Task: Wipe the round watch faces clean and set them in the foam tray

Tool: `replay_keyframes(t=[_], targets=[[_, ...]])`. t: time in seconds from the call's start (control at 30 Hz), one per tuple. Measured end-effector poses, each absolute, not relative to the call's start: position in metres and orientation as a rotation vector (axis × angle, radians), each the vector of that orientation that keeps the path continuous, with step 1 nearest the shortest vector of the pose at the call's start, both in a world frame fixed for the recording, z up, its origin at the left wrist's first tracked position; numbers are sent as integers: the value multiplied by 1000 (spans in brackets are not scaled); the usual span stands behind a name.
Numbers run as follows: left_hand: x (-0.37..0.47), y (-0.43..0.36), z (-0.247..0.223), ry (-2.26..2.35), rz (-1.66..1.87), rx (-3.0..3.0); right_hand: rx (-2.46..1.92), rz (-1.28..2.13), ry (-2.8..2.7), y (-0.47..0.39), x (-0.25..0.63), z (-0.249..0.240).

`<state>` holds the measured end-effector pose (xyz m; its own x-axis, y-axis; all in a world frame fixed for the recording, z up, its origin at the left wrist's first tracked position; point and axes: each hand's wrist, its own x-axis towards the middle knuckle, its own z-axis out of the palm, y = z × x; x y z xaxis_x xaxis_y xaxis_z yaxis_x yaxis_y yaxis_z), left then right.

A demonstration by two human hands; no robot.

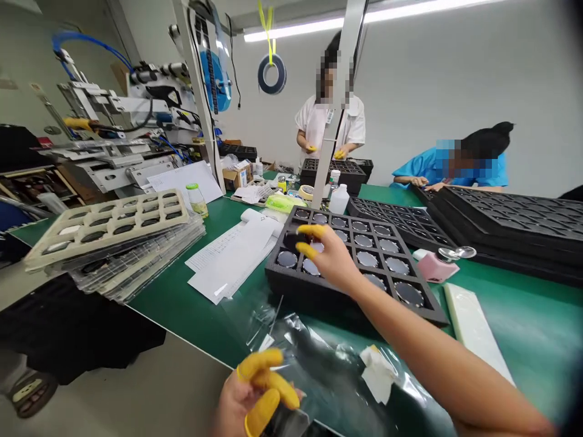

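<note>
My right hand [325, 252] reaches over a black foam tray [319, 303] with round pockets. Yellow finger cots cover its thumb and index finger, which are spread apart over a dark pocket near the tray's left side. No disc shows plainly between them. Shiny grey round discs [367, 259] sit in the pockets around. Low in the view, before the table's near edge, is my left hand [259, 394], with yellow cots on several fingers. Those fingers are curled over something partly clear and dark, cut off by the frame. A clear plastic sheet [314, 364] lies nearby.
Stacked trays [109, 227] overhang the left table edge beside papers [232, 261]. A pink pump bottle [438, 265], a white block [476, 328] and a crumpled wipe [378, 373] lie right. Black trays [514, 218] and a post [334, 109] stand farther back; two people work there.
</note>
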<state>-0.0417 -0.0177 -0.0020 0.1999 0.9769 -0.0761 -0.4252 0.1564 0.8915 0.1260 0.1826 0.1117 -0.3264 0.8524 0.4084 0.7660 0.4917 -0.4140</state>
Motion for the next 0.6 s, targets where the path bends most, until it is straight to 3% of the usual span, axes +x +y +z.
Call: replay_keyframes(t=[0.17,0.4,0.6], targets=[[-15,1,10,499,1000,935,-387,216,-2277,62,165,71],[2,-5,21,809,796,959,-450,473,-2425,28,193,54],[19,-9,27,884,763,1340,-520,656,-2384,26,196,54]])
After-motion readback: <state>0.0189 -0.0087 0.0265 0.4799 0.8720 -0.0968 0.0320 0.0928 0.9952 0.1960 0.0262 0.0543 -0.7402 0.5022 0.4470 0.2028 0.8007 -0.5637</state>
